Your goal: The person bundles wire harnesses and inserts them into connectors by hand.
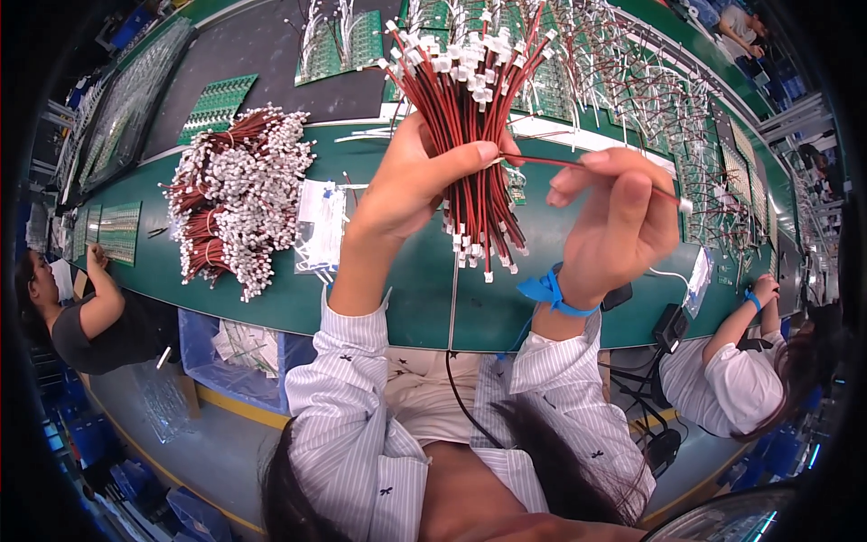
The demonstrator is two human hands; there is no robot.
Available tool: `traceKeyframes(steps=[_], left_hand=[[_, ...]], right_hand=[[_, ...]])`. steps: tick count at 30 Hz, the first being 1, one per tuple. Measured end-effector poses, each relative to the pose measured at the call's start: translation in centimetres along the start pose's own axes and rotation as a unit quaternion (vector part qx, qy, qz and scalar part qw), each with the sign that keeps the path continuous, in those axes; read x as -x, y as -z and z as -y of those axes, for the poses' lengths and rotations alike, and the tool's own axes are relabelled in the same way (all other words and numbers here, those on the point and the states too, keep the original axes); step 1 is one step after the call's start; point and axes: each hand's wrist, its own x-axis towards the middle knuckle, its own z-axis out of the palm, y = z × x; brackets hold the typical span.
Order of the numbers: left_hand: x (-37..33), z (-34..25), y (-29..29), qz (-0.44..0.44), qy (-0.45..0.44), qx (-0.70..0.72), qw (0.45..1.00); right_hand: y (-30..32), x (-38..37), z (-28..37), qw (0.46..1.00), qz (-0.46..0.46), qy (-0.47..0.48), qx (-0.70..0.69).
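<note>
Bundled wires [462, 117] stand upright, left hand [397, 185] fingers curled round them; right hand [628, 212] fingers pinch one crosswise wire [547, 162].

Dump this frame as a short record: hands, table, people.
left hand: grips bundle of red-and-black connector cables
right hand: pinches single cable stretched out from the bundle
right wrist: blue strap
green table, left: heap of tied cable bundles
table, far side: green circuit boards, wires attached
other people: one at left, one at right, one farther off, upper right
</note>
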Motion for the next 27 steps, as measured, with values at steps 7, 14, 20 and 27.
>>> traceKeyframes(steps=[7, 14, 20, 27], left_hand=[[0.7, 0.0, -0.7, 0.007, -0.012, 0.007, 1.0], [0.1, 1.0, -0.8, -0.019, 0.014, 0.145, 0.989], [0.6, 0.7, -1.2, 0.02, -0.033, 0.27, 0.962], [0.9, 0.4, -0.9, 0.045, -0.093, 0.306, 0.946]], right_hand=[[0.2, 0.3, 0.3, 0.997, 0.047, 0.063, 0.01], [-0.4, 0.6, 0.1, 0.997, 0.046, 0.065, 0.015], [0.0, -0.1, -0.7, 0.989, -0.046, -0.041, -0.137], [-1.1, 0.1, -1.0, 0.917, -0.127, -0.175, -0.335]])
